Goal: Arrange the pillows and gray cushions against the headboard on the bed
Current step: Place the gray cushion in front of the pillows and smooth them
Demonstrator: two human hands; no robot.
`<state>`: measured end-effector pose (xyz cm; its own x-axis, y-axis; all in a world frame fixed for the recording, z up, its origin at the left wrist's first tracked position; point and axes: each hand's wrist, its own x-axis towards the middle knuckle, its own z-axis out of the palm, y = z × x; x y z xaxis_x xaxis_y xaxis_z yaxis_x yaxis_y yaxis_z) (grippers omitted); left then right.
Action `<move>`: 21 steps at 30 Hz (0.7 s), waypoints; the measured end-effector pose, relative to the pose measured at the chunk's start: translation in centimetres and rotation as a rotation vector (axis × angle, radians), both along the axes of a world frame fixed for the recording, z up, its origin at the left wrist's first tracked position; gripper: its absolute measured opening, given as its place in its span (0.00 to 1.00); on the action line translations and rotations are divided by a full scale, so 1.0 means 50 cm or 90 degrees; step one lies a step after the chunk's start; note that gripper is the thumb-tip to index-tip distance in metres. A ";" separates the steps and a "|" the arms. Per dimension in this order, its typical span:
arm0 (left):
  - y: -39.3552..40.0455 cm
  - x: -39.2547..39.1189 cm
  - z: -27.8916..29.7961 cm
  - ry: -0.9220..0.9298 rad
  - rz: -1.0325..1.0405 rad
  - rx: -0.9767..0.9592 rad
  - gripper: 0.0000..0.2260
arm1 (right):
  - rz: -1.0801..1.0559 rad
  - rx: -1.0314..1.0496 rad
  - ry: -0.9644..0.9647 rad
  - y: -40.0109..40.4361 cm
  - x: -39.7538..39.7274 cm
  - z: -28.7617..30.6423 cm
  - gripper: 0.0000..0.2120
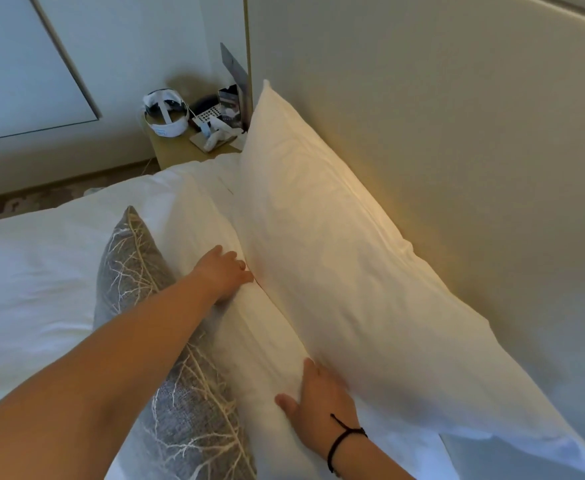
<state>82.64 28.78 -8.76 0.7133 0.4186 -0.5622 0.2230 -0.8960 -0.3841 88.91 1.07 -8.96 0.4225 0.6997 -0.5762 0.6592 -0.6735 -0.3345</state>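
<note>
So the big white pillow (336,271) is standing on its long edge, leaning back against the beige headboard (457,133) at the head of the bed (24,289). A second white pillow (256,341) lies flat in front of it, right along its bottom edge. On the near side of that flat one sits a gray cushion (180,410) with a pale branch pattern, tilted up against the flat pillow's side, and the left forearm crosses over it.

Left hand (223,273) is reaching in at the seam where the two pillows meet, resting on the flat one, fingertips tucked at the base of the upright pillow. Can't really tell whether it's pinching fabric or just pressing. Right hand (313,396) is lower down at the same seam, thumb spread out, palm on the flat pillow; its other fingers go under the upright pillow's edge, so no clue about the grip there either. Black cord bracelet (344,436) on that wrist.

Past the far corner of the bed there's a small bedside bench (177,150) with a white headset (164,114), a phone keypad (208,114) and some cards.
</note>
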 end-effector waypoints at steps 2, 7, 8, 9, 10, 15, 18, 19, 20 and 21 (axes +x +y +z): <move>0.005 0.012 0.010 0.012 -0.036 0.030 0.17 | -0.007 -0.002 0.003 0.016 0.008 -0.001 0.29; 0.021 0.022 0.033 0.065 -0.106 0.039 0.11 | -0.075 0.021 0.087 0.026 0.014 -0.012 0.27; 0.025 0.018 0.035 0.068 -0.145 0.041 0.11 | -0.081 0.036 0.097 0.025 0.010 -0.014 0.27; 0.029 0.014 0.035 0.070 -0.175 0.034 0.12 | -0.081 0.054 0.099 0.024 0.007 -0.015 0.26; 0.033 0.009 0.034 0.076 -0.183 0.017 0.13 | -0.076 0.070 0.098 0.022 0.003 -0.017 0.25; 0.041 -0.013 0.037 0.126 -0.072 -0.088 0.10 | -0.057 0.073 0.163 0.022 -0.004 -0.013 0.24; 0.048 -0.024 0.042 0.074 -0.100 -0.090 0.18 | -0.035 0.081 0.125 0.030 -0.008 -0.011 0.20; 0.052 -0.026 0.044 0.047 -0.108 -0.095 0.19 | -0.024 0.085 0.113 0.033 -0.009 -0.010 0.17; 0.057 -0.028 0.049 0.024 -0.118 -0.103 0.20 | -0.008 0.087 0.102 0.037 -0.010 -0.008 0.15; 0.062 -0.029 0.056 0.008 -0.129 -0.111 0.19 | 0.016 0.089 0.093 0.041 -0.011 -0.007 0.14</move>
